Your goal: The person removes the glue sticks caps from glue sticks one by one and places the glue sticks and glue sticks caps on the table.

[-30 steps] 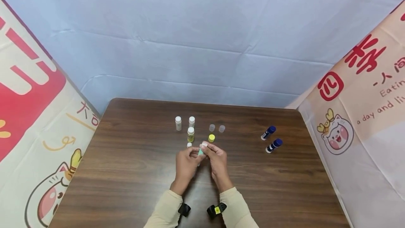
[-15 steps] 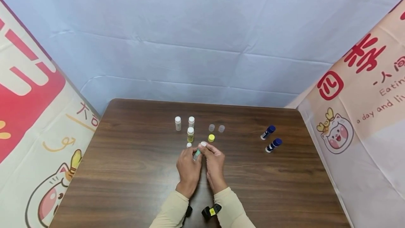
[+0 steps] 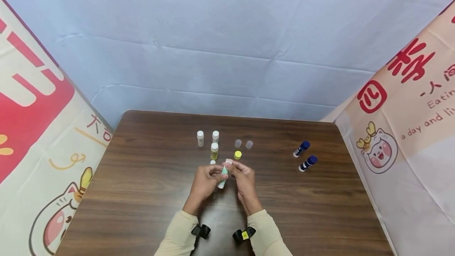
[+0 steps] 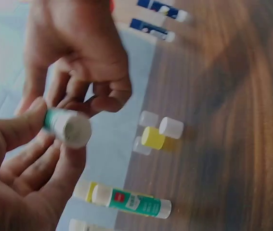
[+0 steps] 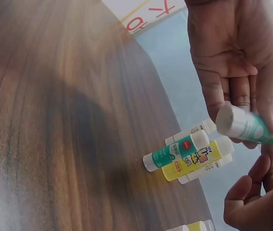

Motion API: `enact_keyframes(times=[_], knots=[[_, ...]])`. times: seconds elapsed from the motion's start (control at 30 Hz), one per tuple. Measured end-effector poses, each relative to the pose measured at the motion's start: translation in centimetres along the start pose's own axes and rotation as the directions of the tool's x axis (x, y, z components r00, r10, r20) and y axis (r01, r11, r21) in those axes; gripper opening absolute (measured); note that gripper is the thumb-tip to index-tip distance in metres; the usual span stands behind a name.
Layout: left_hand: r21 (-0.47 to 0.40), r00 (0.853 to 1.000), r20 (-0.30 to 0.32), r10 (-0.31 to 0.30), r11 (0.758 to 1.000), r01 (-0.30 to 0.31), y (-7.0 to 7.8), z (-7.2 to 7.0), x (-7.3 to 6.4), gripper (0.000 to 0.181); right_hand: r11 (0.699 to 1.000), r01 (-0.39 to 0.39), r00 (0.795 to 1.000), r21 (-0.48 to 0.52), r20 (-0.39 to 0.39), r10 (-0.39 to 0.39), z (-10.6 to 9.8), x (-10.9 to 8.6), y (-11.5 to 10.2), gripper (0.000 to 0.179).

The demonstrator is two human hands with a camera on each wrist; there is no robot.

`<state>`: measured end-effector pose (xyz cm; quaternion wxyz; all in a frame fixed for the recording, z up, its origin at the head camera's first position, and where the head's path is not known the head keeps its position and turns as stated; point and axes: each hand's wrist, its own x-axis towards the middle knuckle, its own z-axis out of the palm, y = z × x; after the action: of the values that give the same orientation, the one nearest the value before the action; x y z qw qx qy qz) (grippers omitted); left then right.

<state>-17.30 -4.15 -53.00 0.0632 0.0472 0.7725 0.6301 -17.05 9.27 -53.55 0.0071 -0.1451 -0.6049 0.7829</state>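
My left hand [image 3: 203, 183] pinches a green-and-white glue stick [image 3: 224, 171] between thumb and fingers, its white base tilted down toward me. The fingertips of my right hand [image 3: 245, 181] grip its upper end, which they mostly hide. In the left wrist view, the white base of the glue stick [image 4: 77, 131] faces the camera. The right wrist view shows the glue stick [image 5: 247, 126] lying across the left fingers [image 5: 213, 91]. Beyond my left hand stands another green glue stick [image 5: 172, 151], beside a yellow glue stick [image 3: 214, 151].
Two white glue sticks stand farther back, one [image 3: 200, 139] left of the other [image 3: 215, 136]. A yellow cap [image 3: 237, 155], a white cap [image 4: 171, 127] and two translucent caps [image 3: 249, 144] sit beyond my right hand. Two blue glue sticks [image 3: 307, 163] are at the right of the brown table [image 3: 313, 208].
Half a second ago my left hand was wrapped closer around the glue stick; now it has shifted left and pinches it with the fingertips, exposing more of the white base. The standing things have stayed put.
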Motion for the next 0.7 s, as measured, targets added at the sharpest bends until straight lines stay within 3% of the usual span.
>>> enact_keyframes(times=[0.07, 0.17, 0.27, 0.37, 0.43, 0.47, 0.5, 0.57, 0.7], knots=[[-0.085, 0.994, 0.098, -0.054, 0.994, 0.062, -0.2, -0.7, 0.3, 0.017, 1.0, -0.009, 0.999, 0.014, 0.034, 0.008, -0.1, -0.1, 0.1, 0.029], [-0.212, 0.964, 0.238, -0.119, 0.962, 0.171, -0.5, -1.6, 0.6, 0.021, 0.998, -0.038, 0.996, 0.055, 0.078, 0.034, -0.2, -0.1, 0.2, 0.026], [-0.316, 0.918, 0.362, -0.161, 0.906, 0.283, -1.1, -2.2, 0.9, 0.023, 0.989, -0.078, 0.988, 0.126, 0.14, 0.06, -0.4, -0.1, 0.4, 0.022], [-0.39, 0.859, 0.491, -0.143, 0.846, 0.363, -1.7, -2.7, 1.0, 0.019, 0.968, -0.137, 0.975, 0.209, 0.204, 0.093, -0.7, 0.1, 0.3, 0.014], [-0.406, 0.814, 0.569, -0.116, 0.821, 0.401, -2.0, -2.9, 0.9, 0.016, 0.955, -0.158, 0.971, 0.25, 0.215, 0.104, -1.0, 0.5, 0.1, 0.014], [-0.409, 0.799, 0.592, -0.103, 0.816, 0.408, -2.1, -2.9, 0.8, 0.016, 0.952, -0.158, 0.972, 0.262, 0.211, 0.103, -1.2, 0.7, -0.1, 0.015], [-0.413, 0.794, 0.601, -0.091, 0.815, 0.406, -2.1, -3.0, 0.7, 0.016, 0.951, -0.152, 0.975, 0.27, 0.198, 0.1, -1.4, 1.0, -0.3, 0.015], [-0.425, 0.813, 0.577, -0.082, 0.819, 0.384, -2.2, -3.0, 0.4, 0.017, 0.958, -0.118, 0.984, 0.262, 0.162, 0.077, -1.9, 1.5, -0.8, 0.015], [-0.454, 0.913, 0.396, -0.094, 0.845, 0.284, -2.1, -3.3, 0.2, 0.021, 0.971, -0.068, 0.994, 0.231, 0.1, 0.046, -2.7, 2.1, -1.6, 0.016]])
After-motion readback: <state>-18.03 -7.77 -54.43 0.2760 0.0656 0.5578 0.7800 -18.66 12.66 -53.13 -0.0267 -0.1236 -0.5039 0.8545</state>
